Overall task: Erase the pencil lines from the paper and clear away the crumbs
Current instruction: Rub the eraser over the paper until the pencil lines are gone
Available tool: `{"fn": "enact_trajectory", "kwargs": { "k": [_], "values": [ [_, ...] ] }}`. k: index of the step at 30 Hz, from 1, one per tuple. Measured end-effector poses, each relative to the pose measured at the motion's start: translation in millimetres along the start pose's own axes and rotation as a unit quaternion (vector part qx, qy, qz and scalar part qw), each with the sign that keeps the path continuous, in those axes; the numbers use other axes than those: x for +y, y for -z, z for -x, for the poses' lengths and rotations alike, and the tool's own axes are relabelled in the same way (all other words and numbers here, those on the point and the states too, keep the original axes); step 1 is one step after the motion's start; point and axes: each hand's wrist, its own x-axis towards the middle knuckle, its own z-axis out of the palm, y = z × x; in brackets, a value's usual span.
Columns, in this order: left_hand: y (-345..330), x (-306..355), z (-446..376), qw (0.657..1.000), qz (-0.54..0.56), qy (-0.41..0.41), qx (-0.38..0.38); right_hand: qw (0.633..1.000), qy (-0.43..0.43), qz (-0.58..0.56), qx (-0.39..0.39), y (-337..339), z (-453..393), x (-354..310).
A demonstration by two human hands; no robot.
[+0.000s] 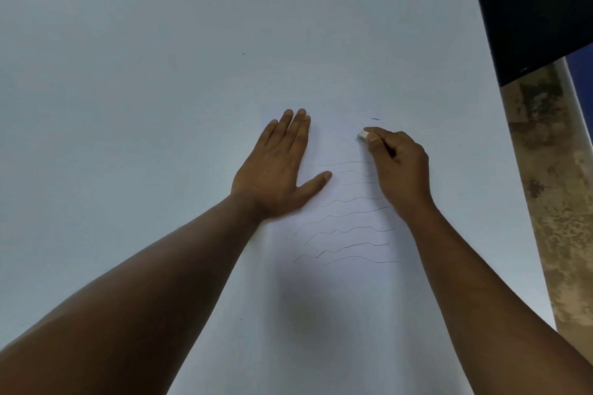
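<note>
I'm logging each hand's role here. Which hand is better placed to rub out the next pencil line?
The right hand: it already pinches the eraser just above the top pencil line. The left hand lies flat, pressing the paper.

White sheet of paper (337,298) on a pale table (128,90). Open tabletop lies left of and beyond the paper. On the paper, a flat left hand (276,170) and an eraser-pinching right hand (398,163) block passage.

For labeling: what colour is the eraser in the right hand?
White, slightly grey-smudged eraser, pinched by the right hand; head view.
</note>
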Motion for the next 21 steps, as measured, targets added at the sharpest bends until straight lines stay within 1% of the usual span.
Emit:
{"fn": "enact_trajectory", "kwargs": {
  "k": [3,5,8,10,11,13,15,17,21],
  "values": [
    [6,1,0,0.995,0.083,0.033,0.035,0.994,-0.045,-0.097,-0.024,6,-2,-2],
    [10,5,-3,0.992,0.1,0.045,0.06,0.99,-0.056,-0.129,-0.029,10,-4,-1],
    [15,14,-8,0.992,0.086,0.03,0.089,0.99,-0.056,-0.126,-0.037,10,-7,-1],
    [17,20,-15,0.993,0.07,0.012,0.09,0.991,-0.053,-0.12,-0.04,9,-7,-1],
    [17,24,-19,0.993,0.075,0.01,0.086,0.991,-0.051,-0.119,-0.042,9,-7,-1],
    [17,38,-29,0.988,0.134,0.026,0.078,0.991,-0.044,-0.119,-0.046,10,-6,0],
    [17,56,-40,0.967,0.23,0.077,0.082,0.99,-0.035,-0.13,-0.051,11,-5,1],
    [17,73,-48,0.935,0.312,0.136,0.097,0.988,-0.028,-0.145,-0.054,12,-4,2],
    [14,92,-54,0.885,0.42,0.187,0.074,0.987,-0.022,-0.15,-0.052,11,-3,5]
  ]
}}
